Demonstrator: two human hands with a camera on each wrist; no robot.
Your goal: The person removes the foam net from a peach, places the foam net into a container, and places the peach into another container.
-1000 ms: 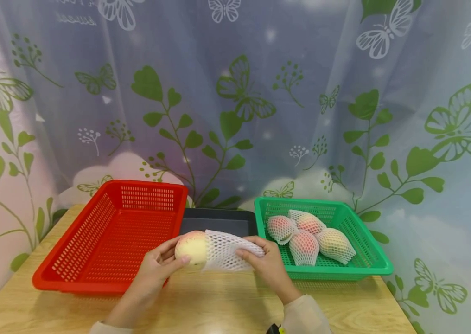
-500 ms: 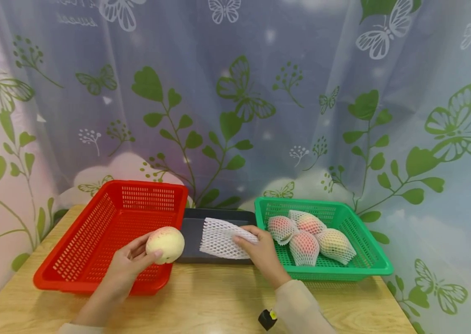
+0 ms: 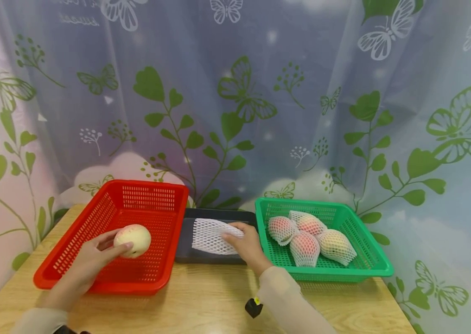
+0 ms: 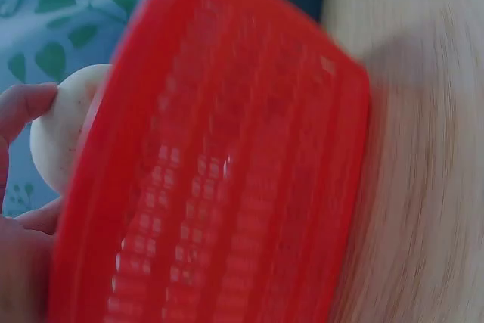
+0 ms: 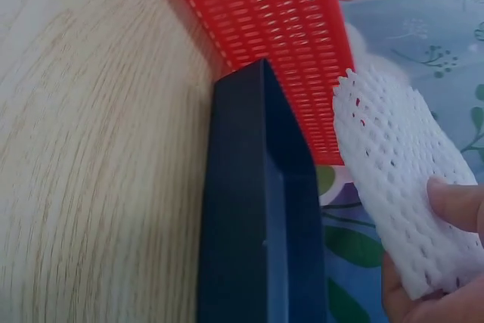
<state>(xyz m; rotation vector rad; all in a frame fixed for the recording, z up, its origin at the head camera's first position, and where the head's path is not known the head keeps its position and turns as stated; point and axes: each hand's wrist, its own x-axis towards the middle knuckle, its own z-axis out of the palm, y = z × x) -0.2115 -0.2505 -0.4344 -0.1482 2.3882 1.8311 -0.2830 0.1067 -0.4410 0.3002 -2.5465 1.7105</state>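
A bare pale-yellow peach (image 3: pixel 134 240) with a pink blush is gripped by my left hand (image 3: pixel 87 260), over the red basket (image 3: pixel 148 284). In the left wrist view the peach (image 4: pixel 64 130) shows above the basket's rim, thumb and fingers on it. My right hand (image 3: pixel 249 246) pinches a flattened white foam net sleeve (image 3: pixel 210 236) at its right end, above the dark tray (image 3: pixel 185 257). The right wrist view shows the foam net (image 5: pixel 401 172) with the thumb on one side and fingers on the other; no fruit shows inside it.
At right stands a green basket (image 3: pixel 340 273) holding several peaches (image 3: pixel 304 248) in white foam nets. The dark tray sits between the two baskets on the wooden table (image 3: pixel 202 301). A patterned curtain (image 3: pixel 235 139) hangs behind. A small black object (image 3: pixel 254 307) is at my right sleeve.
The peach has come out of its foam net. My left hand has carried it left over the red basket, while my right hand has moved the net slightly left over the tray.
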